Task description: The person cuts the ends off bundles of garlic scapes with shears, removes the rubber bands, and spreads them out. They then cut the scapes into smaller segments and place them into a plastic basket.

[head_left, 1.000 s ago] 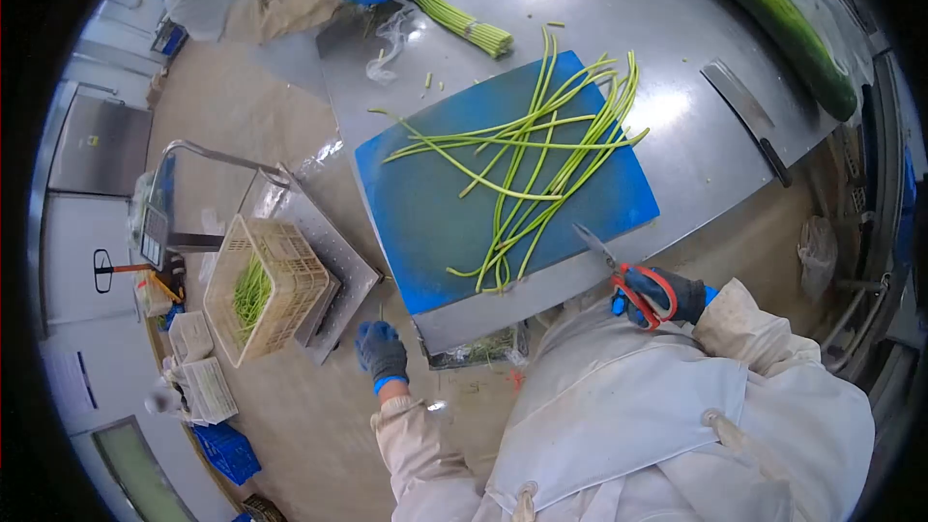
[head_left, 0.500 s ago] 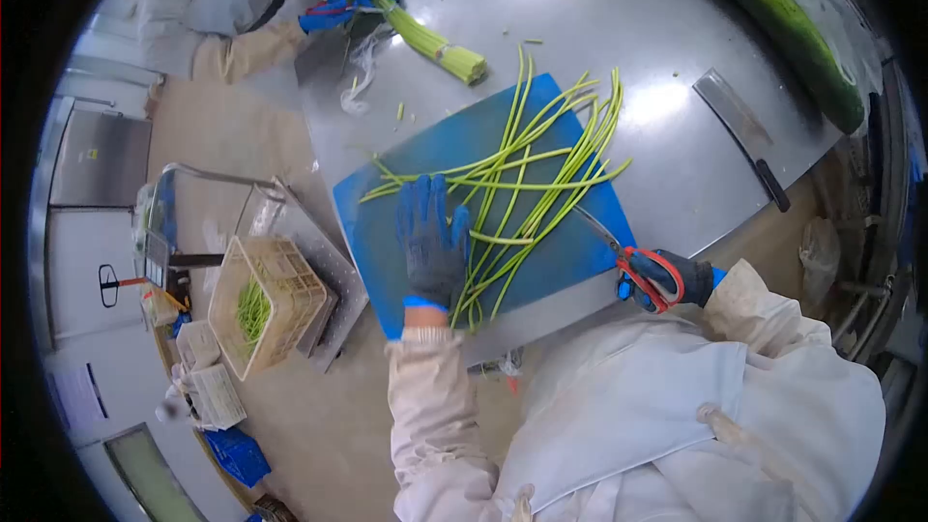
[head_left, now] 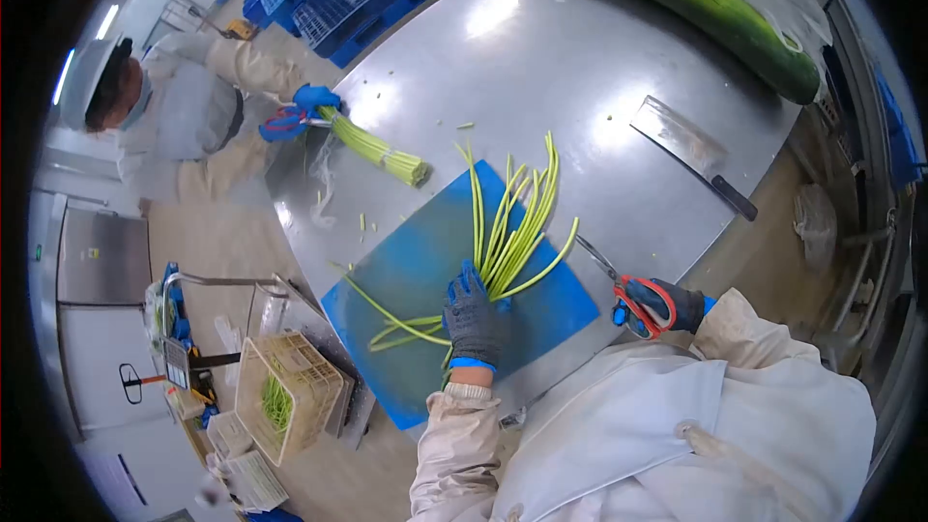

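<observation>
My left hand [head_left: 472, 321], in a grey glove over blue, is closed round a bunch of long green garlic scapes [head_left: 522, 249]. They fan out from my fingers toward the far side of the blue cutting board [head_left: 551, 304]. A few loose scapes [head_left: 391, 317] stick out to the left of the hand, low on the board. My right hand [head_left: 684, 305], gloved the same way, holds red-handled scissors [head_left: 650, 309] just off the board's right edge. Their blades point up and to the left, apart from the scapes.
A cleaver [head_left: 681, 140] lies on the steel table [head_left: 425, 68], with a large winter melon [head_left: 706, 14] beyond it. Across the table, a person's blue gloves [head_left: 314, 101] hold scissors and a tied scape bundle [head_left: 377, 152]. A crate [head_left: 314, 411] with cut green pieces stands left.
My left hand has gone from lying spread over the scattered scapes to gripping them in a bunch. The right hand still holds the scissors. My view has shifted.
</observation>
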Tool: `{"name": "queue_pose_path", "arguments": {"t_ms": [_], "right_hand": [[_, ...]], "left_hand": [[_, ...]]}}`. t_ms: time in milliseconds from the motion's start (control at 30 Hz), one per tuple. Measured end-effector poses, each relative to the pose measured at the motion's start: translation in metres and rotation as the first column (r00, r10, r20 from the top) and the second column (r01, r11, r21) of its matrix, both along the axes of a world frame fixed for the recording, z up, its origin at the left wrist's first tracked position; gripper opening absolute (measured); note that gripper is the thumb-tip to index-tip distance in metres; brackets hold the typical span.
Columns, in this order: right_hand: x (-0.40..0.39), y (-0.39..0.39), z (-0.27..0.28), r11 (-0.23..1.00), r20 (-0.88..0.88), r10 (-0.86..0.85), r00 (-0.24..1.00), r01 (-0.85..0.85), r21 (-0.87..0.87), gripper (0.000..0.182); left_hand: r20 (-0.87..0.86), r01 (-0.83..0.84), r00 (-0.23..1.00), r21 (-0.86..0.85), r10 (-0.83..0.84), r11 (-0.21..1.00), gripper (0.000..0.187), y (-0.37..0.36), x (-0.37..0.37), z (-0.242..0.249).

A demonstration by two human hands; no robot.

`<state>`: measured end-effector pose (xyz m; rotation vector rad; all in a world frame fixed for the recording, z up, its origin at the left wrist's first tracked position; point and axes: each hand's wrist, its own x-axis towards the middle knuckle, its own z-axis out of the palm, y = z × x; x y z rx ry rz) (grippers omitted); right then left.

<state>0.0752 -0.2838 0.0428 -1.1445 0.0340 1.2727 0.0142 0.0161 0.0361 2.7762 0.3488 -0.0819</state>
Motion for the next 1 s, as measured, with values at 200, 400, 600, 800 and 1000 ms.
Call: {"name": "queue_pose_path", "arguments": {"t_ms": [200,400,600,800,1000], "right_hand": [[0.005,0.008,0.004,0.998,0.061,0.006,0.998,-0.010,0.065,0.047],[0.006,-0.014,-0.003,0.989,0.082,-0.021,0.996,0.008,0.147,0.048],[0.003,-0.024,-0.030,0.962,0.010,-0.179,0.984,0.173,0.212,0.045],[0.009,-0.022,-0.021,0.973,0.077,-0.144,0.987,0.126,0.195,0.044],[0.008,-0.014,-0.019,0.980,0.097,-0.116,0.989,0.098,0.175,0.042]], "left_hand": [[-0.292,0.027,0.956,0.157,0.021,0.987,0.047,0.024,0.042,-0.003],[-0.233,0.135,0.971,0.323,-0.059,0.937,0.036,0.026,0.031,-0.001],[-0.414,0.166,0.910,0.324,-0.018,0.931,0.037,0.025,0.039,0.009],[-0.220,0.139,0.974,0.416,-0.049,0.899,0.037,0.032,0.001,-0.014],[-0.384,0.047,0.921,0.261,0.059,0.964,0.038,0.033,-0.027,0.004]]}}
